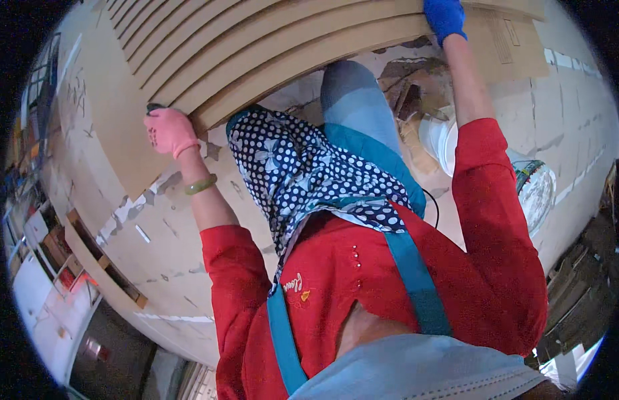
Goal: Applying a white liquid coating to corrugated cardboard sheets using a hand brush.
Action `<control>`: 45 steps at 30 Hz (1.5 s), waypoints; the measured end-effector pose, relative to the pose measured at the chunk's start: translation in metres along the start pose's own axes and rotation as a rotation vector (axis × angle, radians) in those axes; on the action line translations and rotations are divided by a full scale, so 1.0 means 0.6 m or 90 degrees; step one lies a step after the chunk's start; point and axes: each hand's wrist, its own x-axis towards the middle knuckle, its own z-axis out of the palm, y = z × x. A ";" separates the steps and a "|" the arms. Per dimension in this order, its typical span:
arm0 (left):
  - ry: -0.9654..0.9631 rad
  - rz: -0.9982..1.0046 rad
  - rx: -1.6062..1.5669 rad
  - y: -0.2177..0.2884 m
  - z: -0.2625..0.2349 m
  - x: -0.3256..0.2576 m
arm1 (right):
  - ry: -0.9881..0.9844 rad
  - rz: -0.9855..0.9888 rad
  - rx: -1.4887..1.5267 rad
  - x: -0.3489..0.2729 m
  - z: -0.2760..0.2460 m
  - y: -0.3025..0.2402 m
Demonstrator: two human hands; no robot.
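Observation:
Brown cardboard sheets [303, 50] lie fanned in overlapping steps across the top of the view, in front of my knees. My left hand [171, 131], in a pink glove, is closed at the near left corner of the nearest sheet. Something small and dark shows at its fingertips; I cannot make out whether it is part of the glove. My right hand [445, 19], in a blue glove, grips the right end of the sheets, its fingers partly cut off by the frame's upper edge. A wide flat cardboard piece [113, 127] lies beneath the stack's left side.
A white bucket [437, 141] stands right of my leg, with a clear plastic-wrapped roll or container [536, 193] beside it. Brown scraps [411, 100] lie near my knee. A long wooden frame [103, 257] rests on the worn floor at left. Dark flattened material [579, 293] is piled at lower right.

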 end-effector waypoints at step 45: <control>0.019 0.099 -0.226 -0.032 -0.012 -0.030 | 0.039 0.116 0.021 -0.002 0.112 0.037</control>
